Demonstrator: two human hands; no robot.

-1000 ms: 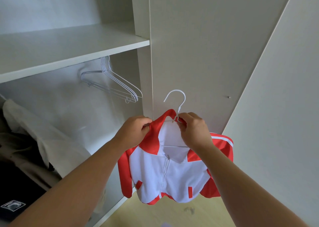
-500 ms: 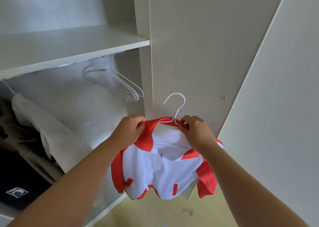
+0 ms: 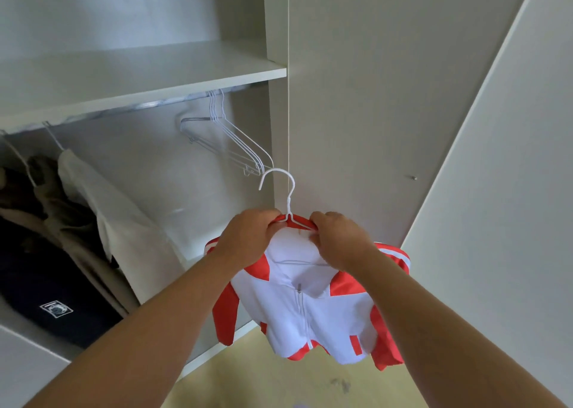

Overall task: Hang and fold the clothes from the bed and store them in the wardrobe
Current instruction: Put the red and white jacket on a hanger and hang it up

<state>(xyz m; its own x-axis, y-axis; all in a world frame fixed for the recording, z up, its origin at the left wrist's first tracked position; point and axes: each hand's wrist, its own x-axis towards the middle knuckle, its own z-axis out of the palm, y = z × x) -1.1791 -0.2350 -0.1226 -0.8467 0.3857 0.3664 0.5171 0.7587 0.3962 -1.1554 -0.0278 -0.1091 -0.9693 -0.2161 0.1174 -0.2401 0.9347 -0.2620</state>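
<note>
White hanger [image 3: 289,204]: hook, neck and a bit of bar show; its shoulders are hidden under cloth and fingers.
Jacket [image 3: 297,314]: red and white, held before the wardrobe [image 3: 276,128], below the rail [image 3: 161,104].
Left hand [image 3: 245,240]: clenched round collar and hanger.
Right hand [image 3: 338,240]: pinches the collar's other side.
Around: bare hangers [image 3: 235,141] on the rail; hung clothes [image 3: 93,221] on the left, cut off by the edge.

The white-and-red zip jacket [image 3: 310,321]: white body, red shoulders, sleeves, pocket trims; white stripes at sleeve end. thin white wire hanger [image 3: 289,204]. spare wire hangers [image 3: 245,147] white. wardrobe shelf [image 3: 139,73] off-white. hanging cloth garment [image 3: 124,221] cream; dark navy garment [image 3: 46,283], white-edged patch. floor [image 3: 263,386] pale yellow.
</note>
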